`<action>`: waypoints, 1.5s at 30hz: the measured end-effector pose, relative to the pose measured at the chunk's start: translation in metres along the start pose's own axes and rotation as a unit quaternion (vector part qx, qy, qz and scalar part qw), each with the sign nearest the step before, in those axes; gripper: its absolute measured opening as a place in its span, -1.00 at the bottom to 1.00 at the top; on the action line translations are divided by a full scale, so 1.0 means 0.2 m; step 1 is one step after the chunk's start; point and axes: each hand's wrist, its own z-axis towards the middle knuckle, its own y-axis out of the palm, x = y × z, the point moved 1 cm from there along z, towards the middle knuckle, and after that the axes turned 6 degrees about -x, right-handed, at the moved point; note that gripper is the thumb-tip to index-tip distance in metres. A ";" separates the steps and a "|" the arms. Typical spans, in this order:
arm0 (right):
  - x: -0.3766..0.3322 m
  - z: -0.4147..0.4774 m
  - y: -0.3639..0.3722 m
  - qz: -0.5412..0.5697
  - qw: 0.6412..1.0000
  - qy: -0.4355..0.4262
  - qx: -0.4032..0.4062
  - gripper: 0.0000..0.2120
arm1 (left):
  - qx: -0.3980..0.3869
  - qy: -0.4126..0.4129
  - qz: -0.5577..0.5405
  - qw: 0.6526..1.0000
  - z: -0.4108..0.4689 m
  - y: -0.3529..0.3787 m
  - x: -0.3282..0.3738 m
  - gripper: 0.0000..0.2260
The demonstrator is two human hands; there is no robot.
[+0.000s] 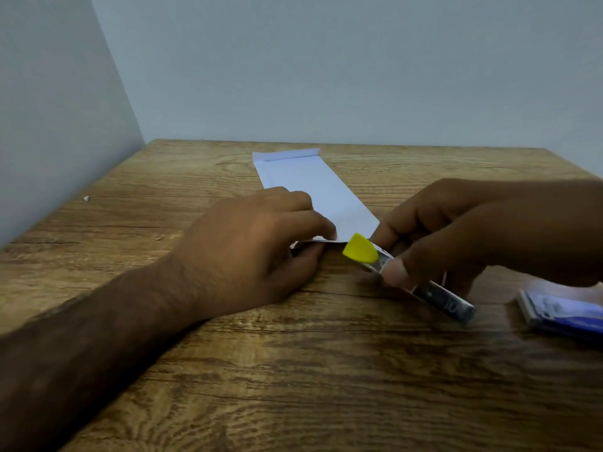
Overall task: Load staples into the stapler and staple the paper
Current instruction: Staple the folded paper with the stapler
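The right hand [463, 233], at the right of the frame, grips a small metal stapler [424, 282] with a yellow plastic tip [359, 248]; the thumb presses on the top of its silver body and the other fingers curl around it from behind. The stapler slants from the centre of the frame down toward the lower right, its yellow end just beside the near corner of the paper [313, 187]. Whether the tip actually bites the paper cannot be told.

The left hand [257, 243], at the centre, pinches the near edge of the folded white paper between thumb and fingers, lifting that edge slightly off the wooden table [293, 370]. The paper is a long narrow strip that runs from the hands toward the upper middle of the frame, lying flat there with a folded band at its far end.

At the right edge, well below the right hand, a blurred blue and white staple box [564, 313] lies on the table; its contents cannot be made out.
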 end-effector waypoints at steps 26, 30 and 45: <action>0.08 0.13 0.05 0.353 0.935 -0.033 0.012 -0.55 | 0.055 0.046 0.056 0.996 0.01 -0.04 0.03 -0.72; 0.07 0.13 0.06 0.361 0.930 -0.056 0.034 -0.62 | 0.057 0.054 0.072 0.994 0.01 -0.04 0.04 -0.74; 0.08 0.12 0.06 0.381 0.911 -0.141 0.066 -0.77 | 0.153 0.021 -0.051 0.987 0.01 -0.05 0.03 -0.87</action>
